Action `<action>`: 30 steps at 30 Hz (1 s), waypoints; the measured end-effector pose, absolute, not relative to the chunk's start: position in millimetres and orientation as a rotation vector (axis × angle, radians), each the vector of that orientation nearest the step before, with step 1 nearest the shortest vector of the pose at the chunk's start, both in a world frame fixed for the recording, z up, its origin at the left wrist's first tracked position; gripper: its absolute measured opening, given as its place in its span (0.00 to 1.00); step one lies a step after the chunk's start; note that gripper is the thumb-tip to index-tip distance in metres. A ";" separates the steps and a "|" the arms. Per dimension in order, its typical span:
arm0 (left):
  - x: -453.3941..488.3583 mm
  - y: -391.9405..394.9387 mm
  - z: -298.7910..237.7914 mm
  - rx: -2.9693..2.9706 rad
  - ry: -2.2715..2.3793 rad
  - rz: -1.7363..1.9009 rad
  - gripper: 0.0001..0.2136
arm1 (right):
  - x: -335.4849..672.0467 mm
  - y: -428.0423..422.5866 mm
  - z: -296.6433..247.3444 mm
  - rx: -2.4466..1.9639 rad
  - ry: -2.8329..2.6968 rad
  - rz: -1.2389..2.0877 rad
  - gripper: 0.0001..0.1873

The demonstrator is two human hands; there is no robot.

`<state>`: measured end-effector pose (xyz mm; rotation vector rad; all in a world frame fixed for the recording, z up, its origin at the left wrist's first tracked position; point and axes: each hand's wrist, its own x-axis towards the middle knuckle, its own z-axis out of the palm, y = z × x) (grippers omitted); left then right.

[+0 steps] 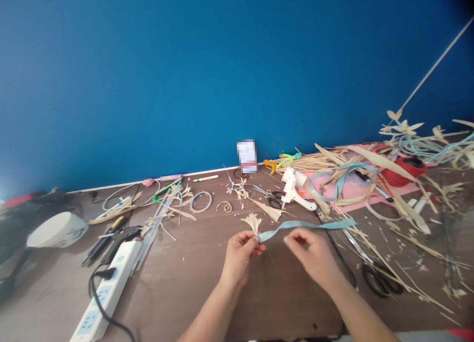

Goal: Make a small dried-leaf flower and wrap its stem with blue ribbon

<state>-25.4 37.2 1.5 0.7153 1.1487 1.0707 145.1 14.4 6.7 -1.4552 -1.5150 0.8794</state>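
Observation:
Near the middle of the desk my left hand (pixel 245 253) pinches the base of a small pale flower (pixel 254 222) made of dried, husk-like strips. A light-blue ribbon (pixel 318 224) runs rightward from the flower's base, at my left fingertips. My right hand (pixel 313 255) is just in front of the ribbon, fingers curled and thumb and forefinger drawn together. Whether that hand holds anything cannot be made out; the ribbon passes behind it and its end lies to the right. Black-handled scissors (pixel 381 278) lie right of my right forearm.
A white glue gun (pixel 295 191) stands beyond my right hand. Dried strips (pixel 344 159), scraps and a red tool (pixel 403 171) crowd the right. Leftward are a power strip (pixel 107 292), a white bowl (pixel 57 229), a cutter (pixel 107 238) and a ring (pixel 201 202). A blue wall (pixel 207 85) rises behind.

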 end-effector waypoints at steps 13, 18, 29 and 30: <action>-14.9 25.3 -5.9 0.734 1.164 1.149 0.07 | 98.2 9.6 -2.8 -1.358 -1.887 0.286 0.07; -15.3 23.8 -9.8 0.689 1.178 1.150 0.08 | 96.1 9.2 -5.5 -1.418 -1.889 0.248 0.07; -16.6 21.2 -2.4 0.464 1.091 1.049 0.10 | 99.1 11.5 -8.7 -1.469 -1.914 0.273 0.07; -17.0 20.9 -1.7 0.431 1.068 1.034 0.11 | 99.8 11.6 -8.2 -1.461 -1.911 0.276 0.07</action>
